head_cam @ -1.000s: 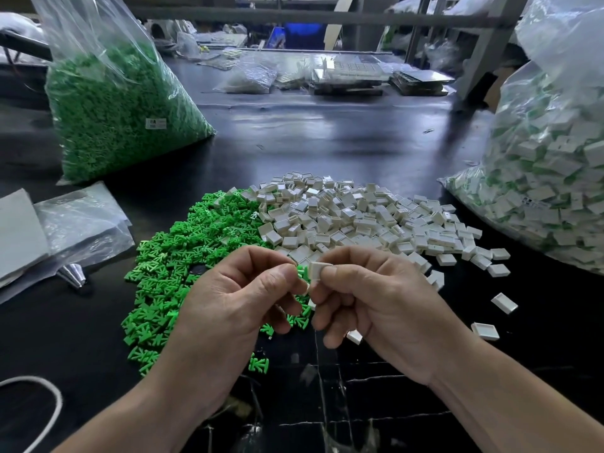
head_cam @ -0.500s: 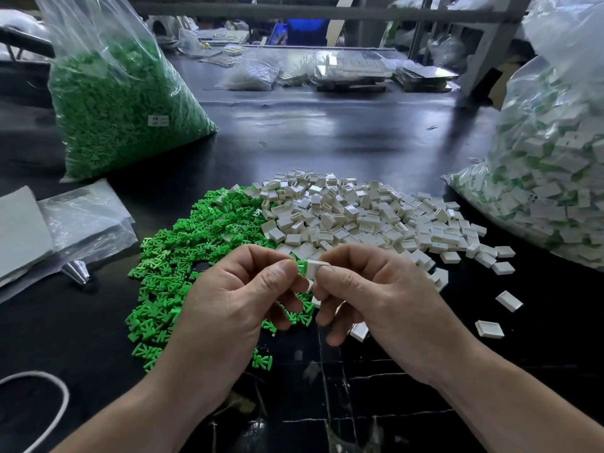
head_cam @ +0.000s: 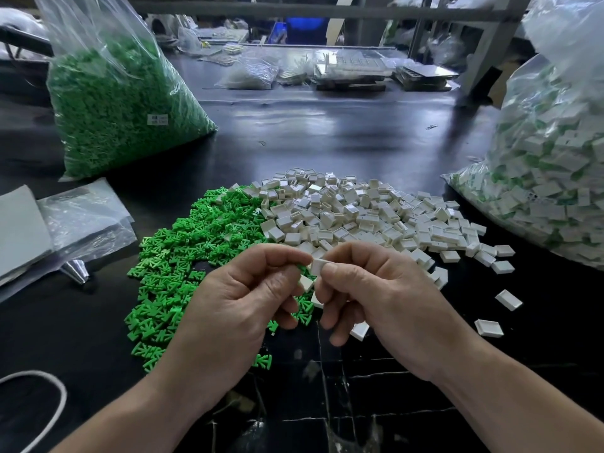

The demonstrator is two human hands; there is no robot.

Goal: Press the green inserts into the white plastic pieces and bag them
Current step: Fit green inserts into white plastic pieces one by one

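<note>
Left hand (head_cam: 235, 308): knuckles up, thumb and forefinger pinching green insert (head_cam: 301, 268), barely showing; right hand (head_cam: 376, 299): mirrored, pinching white piece (head_cam: 318, 266); fingertips meeting above table (head_cam: 327, 132), over near edge of insert pile (head_cam: 183, 256) and white-piece pile (head_cam: 359, 217).

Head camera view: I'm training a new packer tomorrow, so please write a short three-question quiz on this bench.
1. Multiple choice: on which side of the loose white pieces do the loose green inserts lie? A) left B) right C) behind
2. True or false: the bag on the right holds only green inserts.
3. What colour is the held piece pinched between the left hand and the right hand?
Key: 1 A; 2 false, it holds white pieces with green showing among them; 3 white.
</note>
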